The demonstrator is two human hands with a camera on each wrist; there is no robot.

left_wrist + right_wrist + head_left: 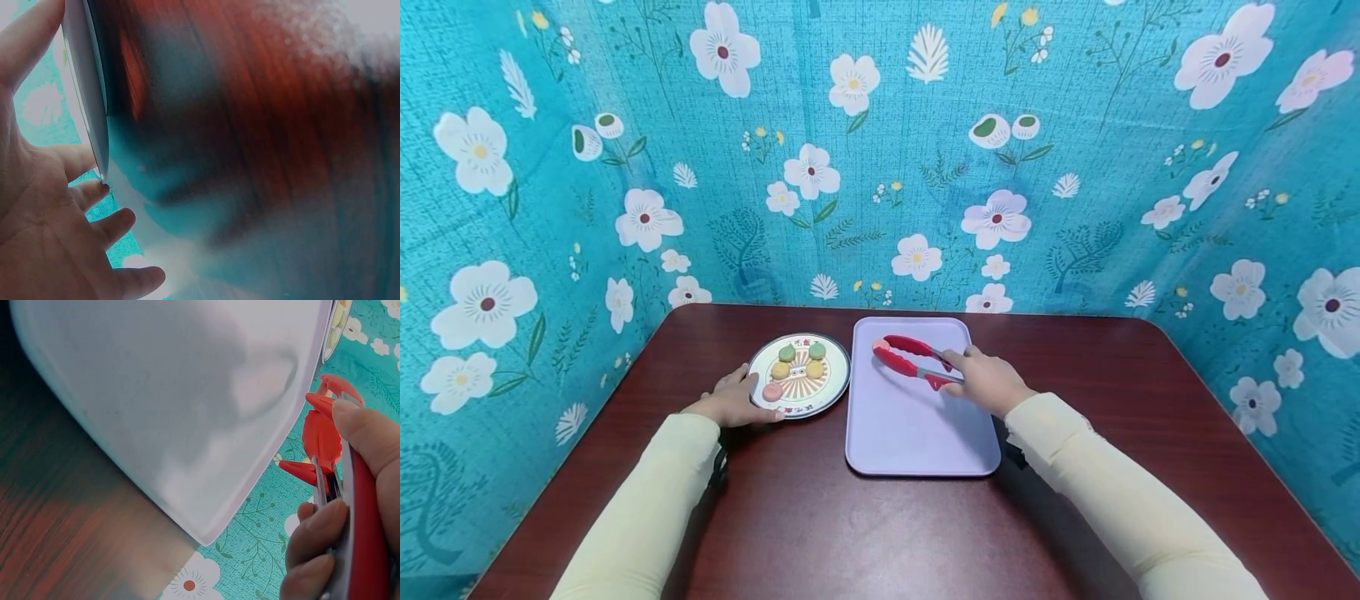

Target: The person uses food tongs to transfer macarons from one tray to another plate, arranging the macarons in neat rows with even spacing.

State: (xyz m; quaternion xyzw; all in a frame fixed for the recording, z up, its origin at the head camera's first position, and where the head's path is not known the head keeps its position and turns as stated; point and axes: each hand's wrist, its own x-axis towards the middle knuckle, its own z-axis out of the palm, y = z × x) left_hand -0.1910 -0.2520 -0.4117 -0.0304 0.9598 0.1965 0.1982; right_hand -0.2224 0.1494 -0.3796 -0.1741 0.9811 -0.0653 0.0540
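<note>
On the left, a round plate with a patterned face holds several small round sweets like macarons: green, yellow and pink. My left hand holds the plate's near-left rim between thumb and forefinger, the other fingers spread. With my right hand I grip red and metal tongs above a lilac tray. At the tongs' tips is a small pink piece, apparently a macaron between them. In the right wrist view, thumb and fingers wrap the tongs' handles.
The dark wooden table extends around plate and tray, which stand side by side, almost touching. A teal flowered cloth hangs behind the table and along both sides.
</note>
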